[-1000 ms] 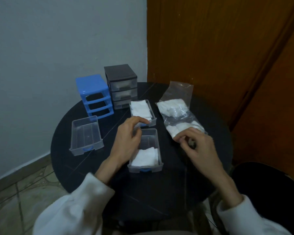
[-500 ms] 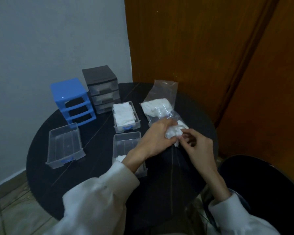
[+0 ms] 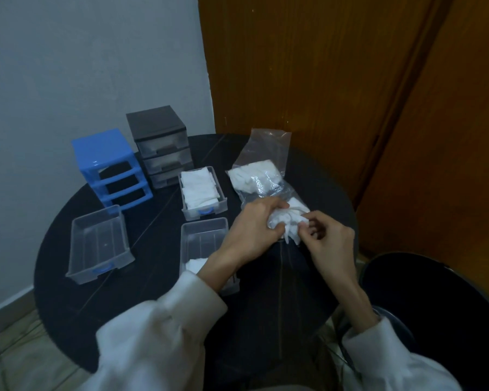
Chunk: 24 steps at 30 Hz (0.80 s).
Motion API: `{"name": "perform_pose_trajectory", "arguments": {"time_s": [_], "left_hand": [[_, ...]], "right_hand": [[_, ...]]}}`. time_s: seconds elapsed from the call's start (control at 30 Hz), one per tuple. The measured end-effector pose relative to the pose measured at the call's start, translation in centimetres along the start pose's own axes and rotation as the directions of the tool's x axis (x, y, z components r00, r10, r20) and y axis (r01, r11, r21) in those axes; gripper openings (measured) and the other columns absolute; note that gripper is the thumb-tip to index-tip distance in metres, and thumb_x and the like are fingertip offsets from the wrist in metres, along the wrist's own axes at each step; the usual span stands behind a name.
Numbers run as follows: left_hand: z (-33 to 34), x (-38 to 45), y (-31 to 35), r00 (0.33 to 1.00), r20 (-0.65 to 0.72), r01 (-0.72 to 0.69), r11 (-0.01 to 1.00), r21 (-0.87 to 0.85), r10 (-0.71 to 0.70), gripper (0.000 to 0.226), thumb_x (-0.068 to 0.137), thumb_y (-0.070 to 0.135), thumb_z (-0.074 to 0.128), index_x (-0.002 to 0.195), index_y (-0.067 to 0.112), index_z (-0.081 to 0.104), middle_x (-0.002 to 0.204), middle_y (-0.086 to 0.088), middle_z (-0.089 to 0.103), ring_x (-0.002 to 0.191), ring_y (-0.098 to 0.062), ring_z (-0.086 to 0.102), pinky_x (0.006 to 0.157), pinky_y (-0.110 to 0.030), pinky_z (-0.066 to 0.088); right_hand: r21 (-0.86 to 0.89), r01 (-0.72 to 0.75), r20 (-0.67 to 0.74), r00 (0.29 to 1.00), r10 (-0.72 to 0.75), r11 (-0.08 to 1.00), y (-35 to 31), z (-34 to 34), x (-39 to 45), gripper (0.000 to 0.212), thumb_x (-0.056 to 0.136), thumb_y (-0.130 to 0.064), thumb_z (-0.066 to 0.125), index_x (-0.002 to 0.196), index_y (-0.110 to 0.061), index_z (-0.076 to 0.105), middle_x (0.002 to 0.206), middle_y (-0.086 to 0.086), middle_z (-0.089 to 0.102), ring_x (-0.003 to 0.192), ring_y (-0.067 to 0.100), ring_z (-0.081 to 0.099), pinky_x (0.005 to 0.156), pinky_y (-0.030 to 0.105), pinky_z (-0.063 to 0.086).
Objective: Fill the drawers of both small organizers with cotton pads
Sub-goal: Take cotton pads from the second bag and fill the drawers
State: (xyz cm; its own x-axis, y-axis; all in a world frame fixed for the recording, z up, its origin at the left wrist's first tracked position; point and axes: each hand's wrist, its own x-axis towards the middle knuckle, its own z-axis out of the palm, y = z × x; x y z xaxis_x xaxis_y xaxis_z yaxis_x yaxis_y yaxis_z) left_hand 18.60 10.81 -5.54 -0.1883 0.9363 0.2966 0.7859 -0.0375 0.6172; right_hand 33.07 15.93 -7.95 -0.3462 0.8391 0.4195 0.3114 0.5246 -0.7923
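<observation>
My left hand [image 3: 251, 230] and my right hand [image 3: 326, 241] both pinch a bunch of white cotton pads [image 3: 287, 224] at the mouth of a clear plastic bag [image 3: 261, 179] holding more pads. Just left of the hands lies a clear drawer [image 3: 201, 241] with a few pads at its near end, partly hidden by my left forearm. Behind it, another drawer [image 3: 202, 193] is full of pads. A third drawer [image 3: 99, 244] on the left is empty. At the back stand a blue organizer [image 3: 110, 165] with empty slots and a black organizer [image 3: 160, 145] with its drawers in.
Everything sits on a small round black table [image 3: 158, 283] against a grey wall [image 3: 82, 66]. A wooden door [image 3: 336, 80] rises behind and to the right. A dark round stool [image 3: 435, 300] stands at the lower right, tiled floor at the lower left.
My left hand left the near drawer and crossed right to the bag, joining the right hand on the pads. The pads have come further out of the bag.
</observation>
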Motion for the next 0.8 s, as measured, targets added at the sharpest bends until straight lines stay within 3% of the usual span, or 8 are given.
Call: {"name": "perform_pose_trajectory", "arguments": {"time_s": [0.2, 0.37, 0.63, 0.8], "left_hand": [[0.06, 0.0, 0.05, 1.0, 0.009, 0.014, 1.0, -0.012, -0.014, 0.036, 0.082, 0.015, 0.063, 0.117, 0.018, 0.06, 0.117, -0.001, 0.062, 0.107, -0.011, 0.056, 0.09, -0.022, 0.042], [-0.16, -0.03, 0.21, 1.0, 0.02, 0.01, 1.0, 0.002, -0.01, 0.035, 0.083, 0.013, 0.062, 0.118, 0.017, 0.06, 0.119, -0.002, 0.062, 0.109, -0.012, 0.055, 0.09, -0.02, 0.04], [-0.34, -0.03, 0.36, 0.999, 0.046, 0.001, 1.0, -0.003, 0.0, 0.042, 0.082, 0.018, 0.068, 0.123, 0.014, 0.059, 0.122, -0.004, 0.062, 0.11, -0.01, 0.054, 0.082, -0.006, 0.031], [-0.38, -0.05, 0.49, 0.998, 0.055, -0.003, 1.0, 0.007, 0.002, 0.041, 0.083, 0.017, 0.067, 0.123, 0.013, 0.059, 0.122, -0.004, 0.062, 0.113, -0.013, 0.055, 0.087, -0.012, 0.035]], "right_hand": [[0.046, -0.028, 0.082, 0.996, 0.024, 0.999, -0.06, -0.23, -0.28, 0.009, 0.081, -0.018, 0.071, 0.087, -0.021, 0.065, 0.062, -0.014, 0.056, 0.059, -0.004, 0.054, 0.057, 0.007, 0.04], [-0.022, 0.0, 0.044, 0.999, 0.001, 1.0, -0.03, -0.02, -0.07, 0.006, 0.085, -0.01, 0.065, 0.084, -0.016, 0.065, 0.063, -0.004, 0.056, 0.06, -0.005, 0.052, 0.057, 0.005, 0.038], [-0.015, -0.002, 0.077, 0.997, 0.003, 1.0, -0.6, -0.19, -0.18, 0.017, 0.077, -0.023, 0.076, 0.087, -0.025, 0.061, 0.069, -0.022, 0.056, 0.067, -0.011, 0.057, 0.06, 0.003, 0.04], [-0.005, -0.013, 0.042, 0.999, 0.013, 1.0, -0.74, 0.12, 0.04, 0.014, 0.077, -0.022, 0.076, 0.084, -0.024, 0.064, 0.069, -0.022, 0.057, 0.068, -0.015, 0.056, 0.06, 0.001, 0.038]]}}
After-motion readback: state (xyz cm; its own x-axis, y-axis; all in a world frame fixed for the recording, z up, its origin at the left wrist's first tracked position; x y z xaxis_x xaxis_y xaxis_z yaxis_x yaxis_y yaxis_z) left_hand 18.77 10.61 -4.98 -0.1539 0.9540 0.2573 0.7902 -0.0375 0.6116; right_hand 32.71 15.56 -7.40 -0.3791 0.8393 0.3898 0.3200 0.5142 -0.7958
